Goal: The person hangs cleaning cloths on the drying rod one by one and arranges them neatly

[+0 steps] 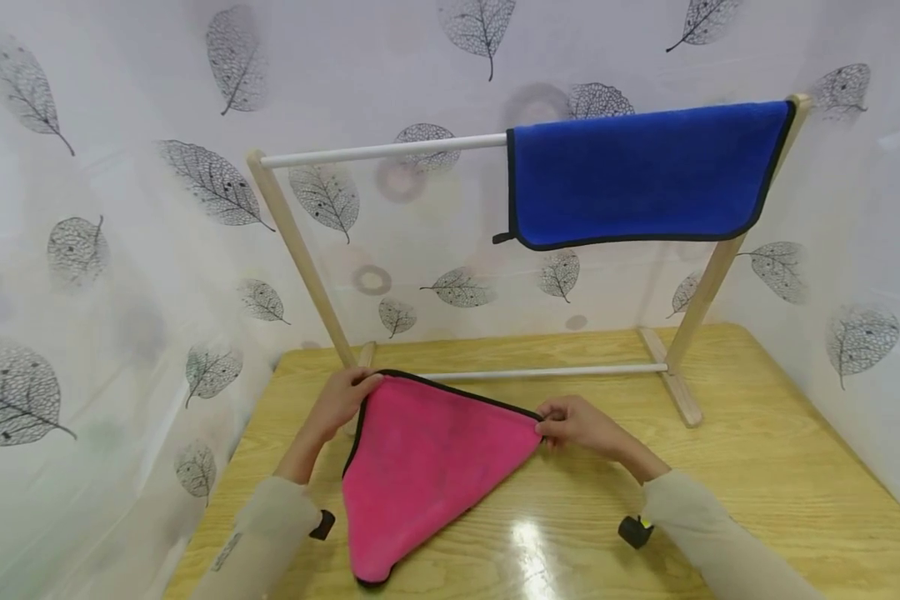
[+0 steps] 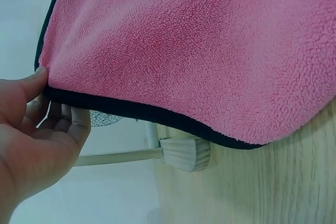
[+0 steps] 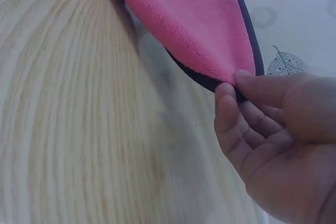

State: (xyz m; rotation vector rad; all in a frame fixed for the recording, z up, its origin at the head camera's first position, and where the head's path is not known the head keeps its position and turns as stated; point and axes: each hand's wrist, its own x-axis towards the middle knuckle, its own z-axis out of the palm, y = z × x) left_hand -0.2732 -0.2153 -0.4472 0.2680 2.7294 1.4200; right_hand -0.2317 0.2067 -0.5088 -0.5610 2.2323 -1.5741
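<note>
A pink towel [image 1: 435, 454] with black edging is stretched between both hands above the table, its lower end drooping toward the front. My left hand [image 1: 339, 402] pinches its upper left corner, near the foot of the rack's left post. At the upper right corner, my right hand [image 1: 579, 425] pinches the cloth between thumb and fingers. The left wrist view shows the left hand [image 2: 42, 129] with its thumb on the pink side and fingers behind the edge. In the right wrist view the right hand [image 3: 283, 140] grips the corner's tip.
A wooden rack [image 1: 300, 250] with white bars stands at the table's back. Over the right part of its top bar [image 1: 390, 151] hangs a blue towel [image 1: 645, 175] with black edging. Leaf-patterned curtains [image 1: 120, 208] enclose the wooden table [image 1: 757, 467] at the back and sides.
</note>
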